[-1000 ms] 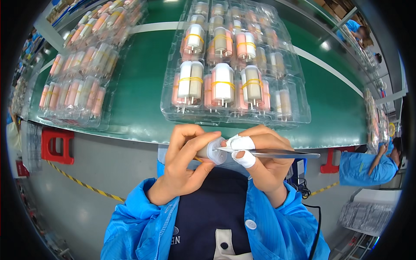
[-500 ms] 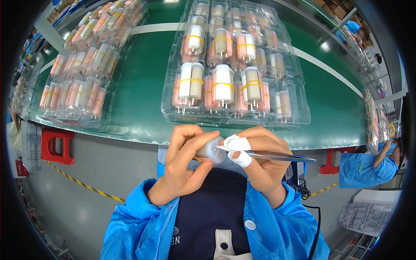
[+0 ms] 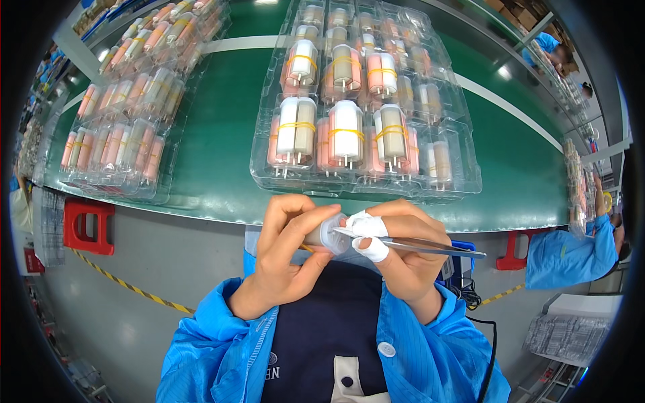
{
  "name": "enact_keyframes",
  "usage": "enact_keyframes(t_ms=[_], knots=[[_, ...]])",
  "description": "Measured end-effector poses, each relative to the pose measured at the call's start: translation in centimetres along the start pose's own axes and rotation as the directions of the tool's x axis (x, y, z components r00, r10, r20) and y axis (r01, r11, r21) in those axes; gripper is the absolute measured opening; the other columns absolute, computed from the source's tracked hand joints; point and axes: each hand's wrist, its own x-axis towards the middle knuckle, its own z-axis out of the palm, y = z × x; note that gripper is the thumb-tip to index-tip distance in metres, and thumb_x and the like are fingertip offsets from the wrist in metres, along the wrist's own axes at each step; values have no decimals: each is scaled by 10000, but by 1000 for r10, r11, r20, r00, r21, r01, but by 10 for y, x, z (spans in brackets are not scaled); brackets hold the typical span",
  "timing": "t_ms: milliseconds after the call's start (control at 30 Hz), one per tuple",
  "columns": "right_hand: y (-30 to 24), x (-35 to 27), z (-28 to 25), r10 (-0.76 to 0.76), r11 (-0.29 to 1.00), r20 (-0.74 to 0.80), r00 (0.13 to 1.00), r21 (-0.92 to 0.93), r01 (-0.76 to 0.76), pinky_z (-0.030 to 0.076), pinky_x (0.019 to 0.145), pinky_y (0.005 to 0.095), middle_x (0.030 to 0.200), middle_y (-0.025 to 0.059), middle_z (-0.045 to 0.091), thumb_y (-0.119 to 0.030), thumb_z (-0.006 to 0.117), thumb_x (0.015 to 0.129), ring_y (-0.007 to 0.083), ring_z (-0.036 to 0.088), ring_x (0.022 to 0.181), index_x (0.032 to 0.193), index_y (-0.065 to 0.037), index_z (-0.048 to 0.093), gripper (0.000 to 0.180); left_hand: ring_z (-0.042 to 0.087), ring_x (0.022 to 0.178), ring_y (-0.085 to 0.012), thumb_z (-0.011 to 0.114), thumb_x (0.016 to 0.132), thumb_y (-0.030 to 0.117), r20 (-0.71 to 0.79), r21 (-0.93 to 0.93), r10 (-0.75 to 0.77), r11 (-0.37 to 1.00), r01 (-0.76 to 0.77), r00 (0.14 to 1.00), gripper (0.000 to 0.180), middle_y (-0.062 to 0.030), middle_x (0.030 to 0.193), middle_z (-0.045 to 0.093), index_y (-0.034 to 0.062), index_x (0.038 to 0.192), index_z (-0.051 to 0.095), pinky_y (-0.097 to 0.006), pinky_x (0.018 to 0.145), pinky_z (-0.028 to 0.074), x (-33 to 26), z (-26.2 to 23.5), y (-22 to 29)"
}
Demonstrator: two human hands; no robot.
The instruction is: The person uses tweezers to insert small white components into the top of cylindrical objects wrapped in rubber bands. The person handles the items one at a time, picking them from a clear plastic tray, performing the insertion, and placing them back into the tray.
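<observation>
Between the thumb and fingers of my left hand (image 3: 285,252) lies a small cylinder with a translucent, frosted cap (image 3: 334,233), its capped end facing right. A bit of yellow band shows beneath it. My right hand (image 3: 406,248) pinches metal tweezers (image 3: 430,247); white wraps (image 3: 369,224) cover its thumb and forefinger tips. The tweezers' points are at the cap's end face, and whether they grip anything there is too small to tell. Ahead, a clear plastic tray (image 3: 269,178) holds white, grey and pink cylinders (image 3: 346,131) in bundles tied with yellow bands.
More clear trays of banded cylinders (image 3: 111,144) stand at the left of the green table (image 3: 215,127). Beyond the table's near edge are a red stool (image 3: 89,227) and yellow-black floor tape (image 3: 134,289). A co-worker in blue (image 3: 571,255) is at the right.
My right hand and the tweezers have shifted very slightly, the tweezers' rear end a little lower. My left hand keeps its hold. The co-worker at the right has raised an arm.
</observation>
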Motion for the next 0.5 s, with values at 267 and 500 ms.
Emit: enact_keyframes(t_ms=[267, 500], knots=[[-2, 2, 2, 17, 999, 15, 1000, -45, -16, 524, 622, 274, 843, 143, 665, -2, 681, 757, 206, 664, 743, 913, 11, 672, 156, 542, 860, -212, 671, 646, -77, -1, 23, 3, 1000, -3, 1000, 519, -139, 1032, 458, -24, 1156, 591, -275, 661, 493, 0, 0, 0], [-14, 13, -6, 122, 985, 141, 982, -136, -103, 478, 579, 285, 780, 136, 639, 15, 626, 771, 209, 628, 674, 868, 13, 640, 98, 512, 887, -264, 681, 597, -80, 99, 190, 120, 972, -137, 988, 536, -135, 986, 476, -23, 1124, 601, -309, 635, 471, 3, -2, -3]])
